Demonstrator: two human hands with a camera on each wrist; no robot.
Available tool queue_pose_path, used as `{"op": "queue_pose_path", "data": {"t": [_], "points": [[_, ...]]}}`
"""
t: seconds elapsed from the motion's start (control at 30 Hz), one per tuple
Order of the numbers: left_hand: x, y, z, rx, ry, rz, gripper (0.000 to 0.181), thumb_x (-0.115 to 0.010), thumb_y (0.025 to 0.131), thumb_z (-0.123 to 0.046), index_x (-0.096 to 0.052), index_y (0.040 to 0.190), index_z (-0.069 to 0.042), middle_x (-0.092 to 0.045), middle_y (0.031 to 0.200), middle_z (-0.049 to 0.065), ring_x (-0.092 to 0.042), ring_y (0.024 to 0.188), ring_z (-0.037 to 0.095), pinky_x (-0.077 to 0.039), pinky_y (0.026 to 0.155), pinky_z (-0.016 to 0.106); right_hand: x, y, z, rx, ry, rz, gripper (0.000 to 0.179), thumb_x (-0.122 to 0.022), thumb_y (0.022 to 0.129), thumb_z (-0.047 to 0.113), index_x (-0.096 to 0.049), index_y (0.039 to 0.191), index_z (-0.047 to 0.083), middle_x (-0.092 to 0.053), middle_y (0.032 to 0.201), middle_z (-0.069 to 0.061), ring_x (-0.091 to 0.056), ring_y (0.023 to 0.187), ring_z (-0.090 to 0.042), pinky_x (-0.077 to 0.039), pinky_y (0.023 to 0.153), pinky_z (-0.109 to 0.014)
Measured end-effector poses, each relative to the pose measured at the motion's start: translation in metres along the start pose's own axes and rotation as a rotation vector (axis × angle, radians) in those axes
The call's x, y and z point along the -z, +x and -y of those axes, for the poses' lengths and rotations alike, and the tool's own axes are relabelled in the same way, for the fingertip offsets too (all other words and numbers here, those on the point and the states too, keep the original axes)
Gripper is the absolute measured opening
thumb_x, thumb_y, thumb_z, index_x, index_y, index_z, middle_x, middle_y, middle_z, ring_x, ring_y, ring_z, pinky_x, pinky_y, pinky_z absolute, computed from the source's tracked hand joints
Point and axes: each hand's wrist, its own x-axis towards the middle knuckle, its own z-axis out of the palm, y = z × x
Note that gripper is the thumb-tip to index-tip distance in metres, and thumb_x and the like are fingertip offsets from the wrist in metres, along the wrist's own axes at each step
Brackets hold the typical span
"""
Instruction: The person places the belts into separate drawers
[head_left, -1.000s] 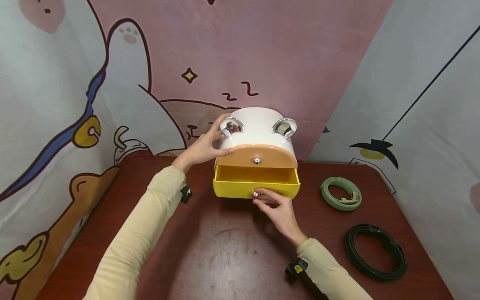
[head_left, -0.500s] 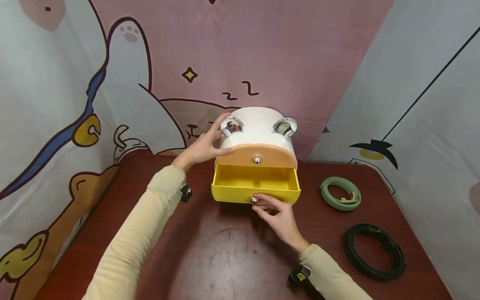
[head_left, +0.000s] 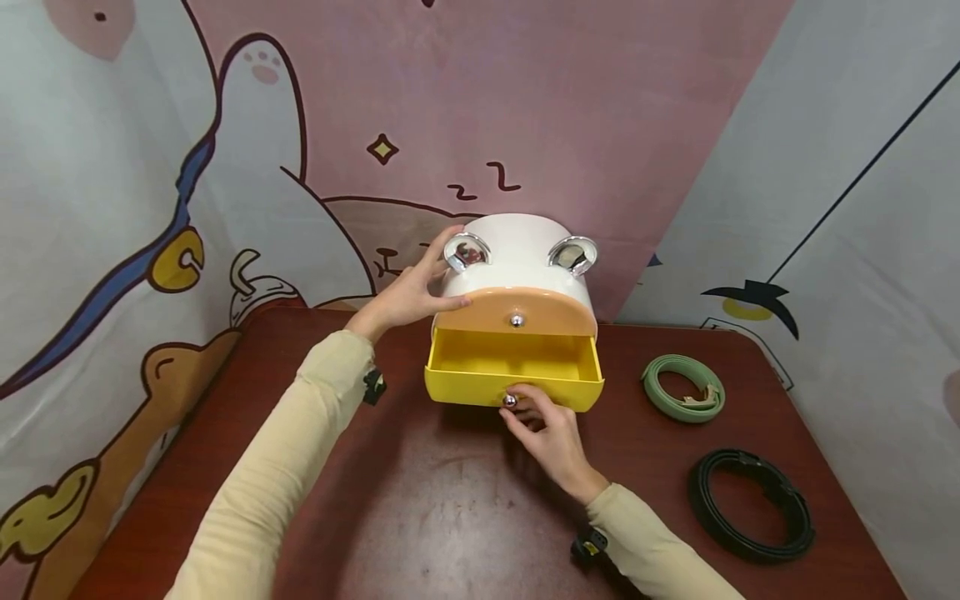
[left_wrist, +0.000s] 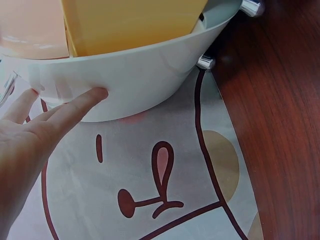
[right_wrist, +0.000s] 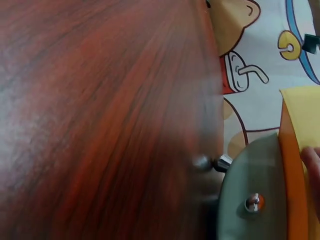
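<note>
A small white cabinet (head_left: 517, 262) stands at the back of the table, with a peach upper drawer front (head_left: 480, 312) and two shiny, eye-like knobs. Its yellow drawer (head_left: 450, 387) is pulled out and has nothing inside. My left hand (head_left: 405, 293) rests on the cabinet's left side, its thumb across the edge of the peach front. In the left wrist view, extended fingers (left_wrist: 75, 111) press the white wall. My right hand (head_left: 553, 440) pinches the silver knob (head_left: 510, 401) of the yellow drawer. A lower greenish drawer front (right_wrist: 265, 172) with its own knob shows in the right wrist view.
On the right side of the dark red table (head_left: 442, 533) lie a coiled green belt (head_left: 663, 399) and, closer to me, a coiled black belt (head_left: 705, 500). A printed cloth (head_left: 600, 100) hangs right behind the cabinet and along both sides.
Over the first half second the yellow drawer came further out toward me, with my right hand on its knob. Since then it has barely moved. The left hand stays on the cabinet.
</note>
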Motion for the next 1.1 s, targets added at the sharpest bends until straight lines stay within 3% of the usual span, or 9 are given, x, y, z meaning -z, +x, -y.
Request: {"op": "queue_pose_path", "data": {"t": [0.1,0.27,0.57,0.83,1.1], "points": [[-0.001,0.0,-0.001,0.007,-0.002,0.002,0.101,-0.078,0.083,-0.036,-0.002,0.146,-0.058,-0.032,0.151,0.018,-0.036,0.135,0.037,-0.031,0.103,0.059,-0.003,0.001,-0.002,0.055,-0.062,-0.062,0.041,-0.076,0.075,-0.01,-0.063,0.112,0.004,-0.071,0.088,-0.008,-0.069,0.07,-0.016,-0.053,0.054,-0.023],[-0.001,0.0,-0.002,0.006,0.0,0.006,0.102,-0.078,0.082,-0.039,-0.002,0.149,-0.052,-0.035,0.15,0.017,-0.037,0.135,0.036,-0.032,0.103,0.06,-0.006,0.0,-0.004,0.137,-0.096,-0.111,0.041,-0.073,0.071,-0.013,-0.062,0.109,0.0,-0.07,0.084,-0.011,-0.069,0.065,-0.018,-0.053,0.052,-0.023],[0.0,-0.001,-0.003,0.009,-0.014,0.005,0.102,-0.078,0.083,-0.034,-0.003,0.15,-0.051,-0.032,0.152,0.018,-0.034,0.136,0.038,-0.03,0.104,0.06,-0.004,-0.004,-0.001,0.227,-0.117,-0.095,0.02,-0.064,0.09,0.011,-0.062,0.105,-0.002,-0.071,0.079,-0.009,-0.068,0.061,-0.013,-0.052,0.052,-0.019],[0.0,-0.002,-0.004,0.024,-0.021,0.011,0.103,-0.077,0.085,-0.028,-0.002,0.151,-0.046,-0.028,0.153,0.018,-0.032,0.136,0.04,-0.029,0.104,0.062,-0.005,-0.011,0.006,0.244,-0.086,-0.103,0.02,-0.063,0.091,0.012,-0.062,0.105,-0.003,-0.071,0.079,-0.009,-0.067,0.061,-0.012,-0.051,0.051,-0.018],[0.005,-0.015,-0.041,0.034,-0.033,0.034,0.098,-0.074,0.088,-0.016,-0.003,0.155,-0.027,-0.027,0.151,0.026,-0.03,0.135,0.046,-0.029,0.103,0.062,-0.007,-0.014,0.012,0.273,-0.076,-0.115,0.021,-0.062,0.092,0.012,-0.062,0.105,-0.005,-0.071,0.08,-0.011,-0.068,0.061,-0.013,-0.051,0.05,-0.017]]}}
